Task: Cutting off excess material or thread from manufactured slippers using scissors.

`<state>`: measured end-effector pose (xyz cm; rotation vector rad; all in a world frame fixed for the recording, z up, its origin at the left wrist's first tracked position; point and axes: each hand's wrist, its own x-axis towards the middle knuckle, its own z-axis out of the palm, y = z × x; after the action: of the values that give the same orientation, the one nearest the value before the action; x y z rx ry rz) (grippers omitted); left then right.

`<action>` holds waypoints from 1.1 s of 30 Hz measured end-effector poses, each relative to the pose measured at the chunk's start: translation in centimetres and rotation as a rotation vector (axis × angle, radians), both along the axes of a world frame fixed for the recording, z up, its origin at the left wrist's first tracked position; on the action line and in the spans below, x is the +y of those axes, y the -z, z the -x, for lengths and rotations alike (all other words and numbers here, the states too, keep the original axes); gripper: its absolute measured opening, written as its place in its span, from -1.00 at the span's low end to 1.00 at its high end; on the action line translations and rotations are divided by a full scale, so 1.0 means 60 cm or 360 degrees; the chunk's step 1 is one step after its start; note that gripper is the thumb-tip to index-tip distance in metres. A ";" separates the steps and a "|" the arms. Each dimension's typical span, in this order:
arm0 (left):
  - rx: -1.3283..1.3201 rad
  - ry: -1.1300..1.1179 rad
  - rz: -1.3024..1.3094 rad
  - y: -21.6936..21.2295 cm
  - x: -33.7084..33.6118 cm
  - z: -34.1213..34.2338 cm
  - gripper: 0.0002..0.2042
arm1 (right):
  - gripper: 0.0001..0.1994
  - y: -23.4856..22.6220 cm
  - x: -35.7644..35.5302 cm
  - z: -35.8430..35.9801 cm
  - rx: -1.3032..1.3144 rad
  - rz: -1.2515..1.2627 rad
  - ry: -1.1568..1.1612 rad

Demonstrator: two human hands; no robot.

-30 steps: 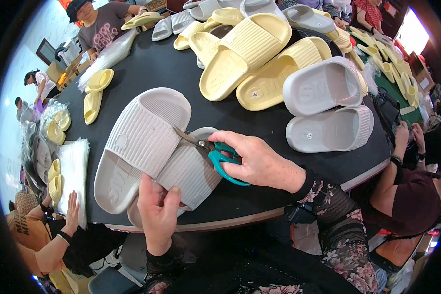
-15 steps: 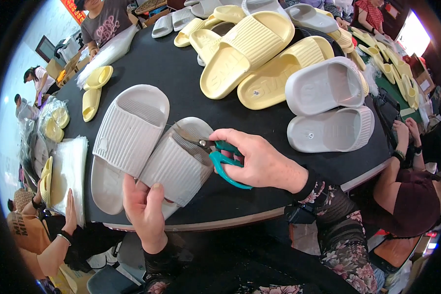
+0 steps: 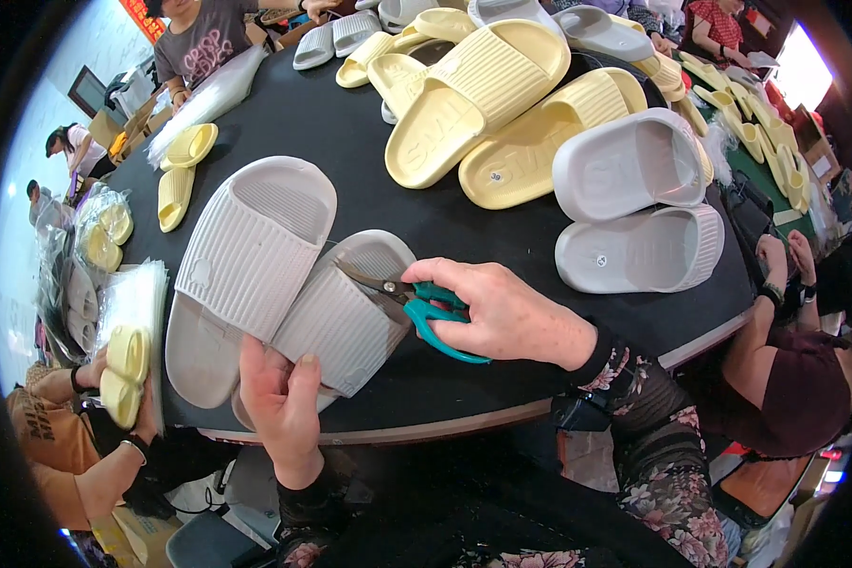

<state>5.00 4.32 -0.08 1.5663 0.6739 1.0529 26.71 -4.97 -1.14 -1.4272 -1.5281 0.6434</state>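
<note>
My left hand (image 3: 282, 402) grips a pair of light grey slippers near the table's front edge, thumb on top of the strap. The left grey slipper (image 3: 246, 248) leans outward with its toe away from me. Beside it, the right grey slipper (image 3: 336, 327) lies at a slant, partly under the first. In my right hand (image 3: 511, 312) is a pair of scissors (image 3: 424, 328) with teal handles, fingers wrapped round the loops. Their dark blades point left over the right slipper's opening, by the edge of its strap. Whether the blades touch anything there I cannot tell.
Large yellow slippers (image 3: 483, 104) and a grey pair (image 3: 634, 251) lie on the black table (image 3: 350, 123). A small yellow pair (image 3: 175, 194) sits farther left. At the left edge, a co-worker's hands hold a yellow pair (image 3: 123, 364) by stacked clear bags (image 3: 147, 293).
The left grey slipper has swung slightly left, and its toe has risen. The scissors stay close to the right slipper, dipping a little. The left co-worker's hands now both hold the yellow pair.
</note>
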 end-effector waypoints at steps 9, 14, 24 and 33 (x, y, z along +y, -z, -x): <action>0.0023 -0.0021 -0.0002 -0.004 -0.002 0.000 -0.43 | -0.61 0.005 0.000 -0.001 0.0136 -0.0149 0.0144; 0.0119 0.0002 0.0085 -0.008 -0.005 -0.004 -0.37 | -0.61 0.001 -0.002 -0.004 0.0112 -0.0094 0.0132; 0.0159 0.0337 0.0133 -0.004 0.003 0.003 -0.56 | -0.50 -0.004 -0.002 0.011 0.0603 -0.0011 0.0434; 0.0105 0.0284 0.0192 -0.022 0.006 0.000 -0.57 | -0.36 0.010 0.005 -0.001 0.0603 -0.0186 0.0483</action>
<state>4.98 4.66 1.22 1.5311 0.6182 0.8172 26.79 -4.68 -1.72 -1.3244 -1.0137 0.5876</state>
